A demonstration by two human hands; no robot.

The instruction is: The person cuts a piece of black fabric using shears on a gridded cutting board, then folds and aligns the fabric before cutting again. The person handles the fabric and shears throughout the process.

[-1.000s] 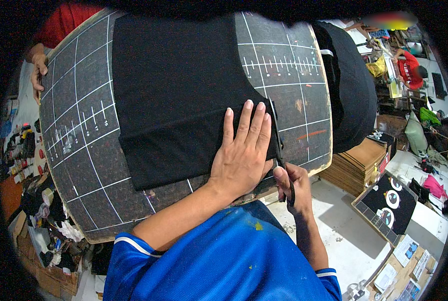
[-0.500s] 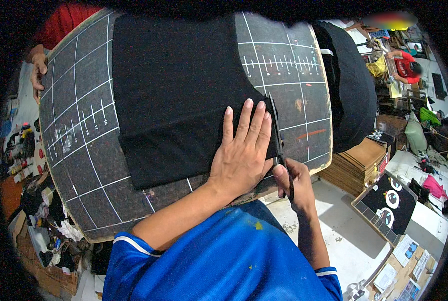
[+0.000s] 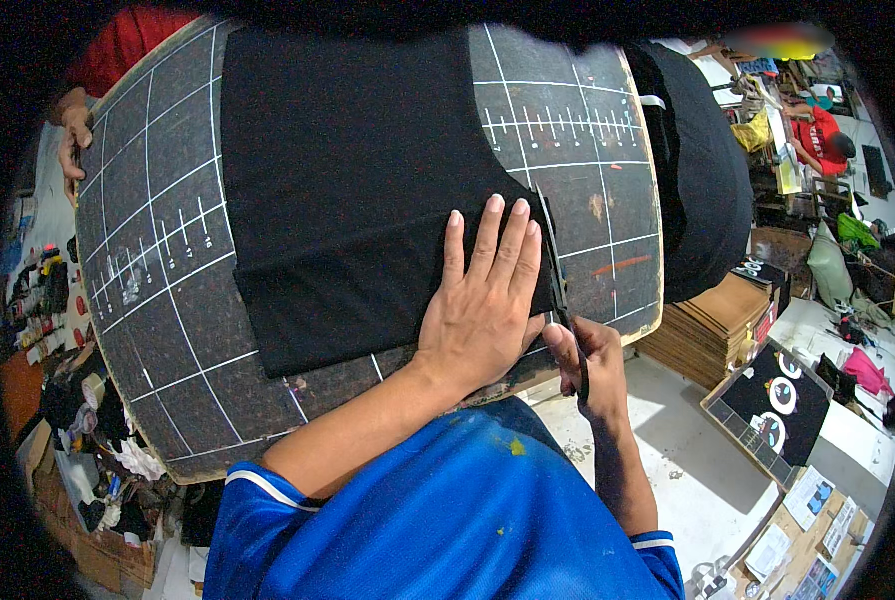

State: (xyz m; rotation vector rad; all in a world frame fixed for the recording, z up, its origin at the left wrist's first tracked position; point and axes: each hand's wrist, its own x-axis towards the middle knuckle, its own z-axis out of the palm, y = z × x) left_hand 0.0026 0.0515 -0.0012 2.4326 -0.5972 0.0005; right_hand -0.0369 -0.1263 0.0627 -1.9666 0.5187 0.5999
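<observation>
Black folded fabric [image 3: 347, 150], cut like a garment piece, lies on a dark board [image 3: 172, 330] ruled with white grid lines. My left hand [image 3: 482, 290] presses flat on its lower right part, fingers stretched out and slightly spread. In my right hand [image 3: 592, 365] is a pair of scissors [image 3: 555, 265], my fingers wrapped round the handles. The blades run along the fabric's right edge, just beside my left fingertips, pointing away from me. Whether the blades are closed on cloth is hard to make out.
At the far left another person's hand [image 3: 74, 140] rests on the board's edge. Black cloth [image 3: 702, 170] hangs over the right side. Stacked brown sheets [image 3: 712, 330] and a board with a printed black panel [image 3: 782, 400] lie lower right. Clutter [image 3: 97, 480] fills the lower left.
Hardly anything differs: my hands, the scissors and the fabric keep nearly the same places. The distant person in red at upper right has shifted slightly.
</observation>
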